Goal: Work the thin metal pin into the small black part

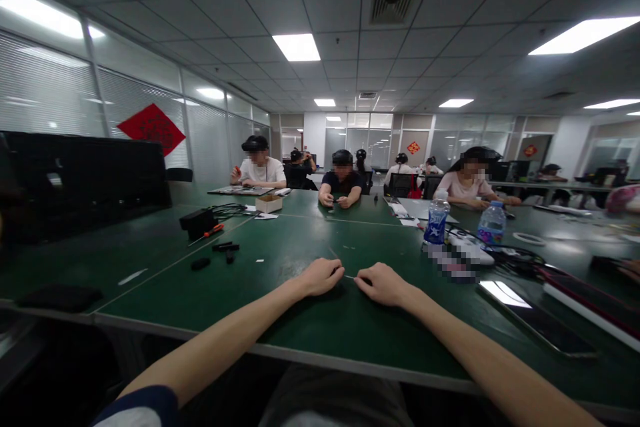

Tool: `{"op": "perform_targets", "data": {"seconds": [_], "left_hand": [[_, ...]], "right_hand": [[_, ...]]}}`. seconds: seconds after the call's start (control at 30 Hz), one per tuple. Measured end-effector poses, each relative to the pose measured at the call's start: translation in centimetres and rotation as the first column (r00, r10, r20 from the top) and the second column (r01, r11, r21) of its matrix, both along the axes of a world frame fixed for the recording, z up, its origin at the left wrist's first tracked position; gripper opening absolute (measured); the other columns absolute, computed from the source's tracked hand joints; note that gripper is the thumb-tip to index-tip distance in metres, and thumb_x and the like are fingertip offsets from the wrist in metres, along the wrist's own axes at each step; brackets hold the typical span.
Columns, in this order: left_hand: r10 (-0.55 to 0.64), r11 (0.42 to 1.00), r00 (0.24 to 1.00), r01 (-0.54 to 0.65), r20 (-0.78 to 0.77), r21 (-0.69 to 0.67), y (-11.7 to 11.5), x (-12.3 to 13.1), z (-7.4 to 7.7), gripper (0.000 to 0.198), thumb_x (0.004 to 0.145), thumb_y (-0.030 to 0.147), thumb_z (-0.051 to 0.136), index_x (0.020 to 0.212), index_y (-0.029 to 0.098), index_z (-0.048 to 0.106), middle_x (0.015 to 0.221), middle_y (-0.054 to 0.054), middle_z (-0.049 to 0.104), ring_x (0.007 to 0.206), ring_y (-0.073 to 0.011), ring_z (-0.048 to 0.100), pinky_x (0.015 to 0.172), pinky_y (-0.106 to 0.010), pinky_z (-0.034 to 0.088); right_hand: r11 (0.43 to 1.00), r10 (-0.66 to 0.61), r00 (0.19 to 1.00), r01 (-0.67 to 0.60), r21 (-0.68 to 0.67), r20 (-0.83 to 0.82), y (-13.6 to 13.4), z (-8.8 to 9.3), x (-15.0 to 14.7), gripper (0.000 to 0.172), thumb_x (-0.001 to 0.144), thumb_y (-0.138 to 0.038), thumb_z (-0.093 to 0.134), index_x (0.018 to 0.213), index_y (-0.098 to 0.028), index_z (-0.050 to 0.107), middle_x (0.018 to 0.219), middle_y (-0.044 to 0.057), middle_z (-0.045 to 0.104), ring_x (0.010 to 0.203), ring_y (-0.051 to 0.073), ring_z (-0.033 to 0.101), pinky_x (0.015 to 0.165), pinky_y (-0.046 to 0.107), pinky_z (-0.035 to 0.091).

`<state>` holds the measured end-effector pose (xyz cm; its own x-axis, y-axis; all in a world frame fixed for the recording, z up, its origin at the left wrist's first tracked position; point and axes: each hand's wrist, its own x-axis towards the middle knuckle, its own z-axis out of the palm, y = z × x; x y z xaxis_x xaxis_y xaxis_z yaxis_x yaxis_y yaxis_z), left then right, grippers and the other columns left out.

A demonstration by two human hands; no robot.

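Note:
Both my hands rest low over the green table (280,307), a short gap between them. A thin pale strand (349,277) spans that gap; it is too small to tell its kind. My left hand (320,277) is closed, thumb and fingers pinching the strand's left end. At the other end, the thumb and curled fingers of my right hand (383,284) pinch it too. The parts of the strand inside my fingers are hidden. A small white scrap (259,261) lies on the table to the left of my hands.
Left are small black parts (226,247), an orange-handled screwdriver (214,231), a black box (197,222) and a monitor (85,180). Right are two bottles (437,220), cables (515,257) and a phone (537,320). An open carton (269,203) stands farther back; several people sit around.

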<state>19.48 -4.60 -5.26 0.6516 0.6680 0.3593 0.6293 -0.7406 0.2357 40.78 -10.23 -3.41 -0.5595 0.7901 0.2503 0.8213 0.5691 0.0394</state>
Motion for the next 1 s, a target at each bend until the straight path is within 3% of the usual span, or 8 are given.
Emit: {"op": "perform_targets", "data": {"seconds": [0.23,0.57,1.0], "left_hand": [[-0.036,0.998,0.993,0.041,0.114,-0.047,0.0,0.0,-0.1,0.039,0.091,0.042,0.031,0.083,0.017,0.059,0.078,-0.005,0.063,0.07,-0.0153,0.056,0.066,-0.024,0.037],[-0.101,0.983,0.957,0.139,0.272,-0.122,0.1,0.1,0.2,0.039,0.091,0.037,0.031,0.081,0.015,0.061,0.078,-0.002,0.06,0.073,-0.013,0.053,0.068,-0.022,0.038],[-0.127,0.962,0.94,0.195,0.318,-0.193,-0.8,0.7,0.7,0.047,0.093,0.039,0.021,0.084,0.015,0.06,0.078,-0.001,0.059,0.077,-0.0135,0.052,0.071,-0.022,0.039]], "right_hand": [[0.997,0.037,0.999,-0.037,0.069,0.003,0.0,-0.2,0.2,0.039,0.093,-0.038,0.034,0.082,-0.019,0.066,0.072,0.004,0.067,0.064,0.015,0.059,0.063,0.024,0.035],[0.992,0.123,0.983,-0.12,0.029,-0.137,0.1,0.0,0.7,0.037,0.094,-0.034,0.036,0.078,-0.018,0.065,0.067,0.001,0.065,0.056,0.01,0.056,0.064,0.022,0.037],[0.984,0.174,0.976,-0.166,0.067,-0.131,-0.5,0.1,-1.4,0.034,0.092,-0.033,0.039,0.079,-0.017,0.065,0.072,0.003,0.067,0.061,0.012,0.059,0.065,0.022,0.037]]}}
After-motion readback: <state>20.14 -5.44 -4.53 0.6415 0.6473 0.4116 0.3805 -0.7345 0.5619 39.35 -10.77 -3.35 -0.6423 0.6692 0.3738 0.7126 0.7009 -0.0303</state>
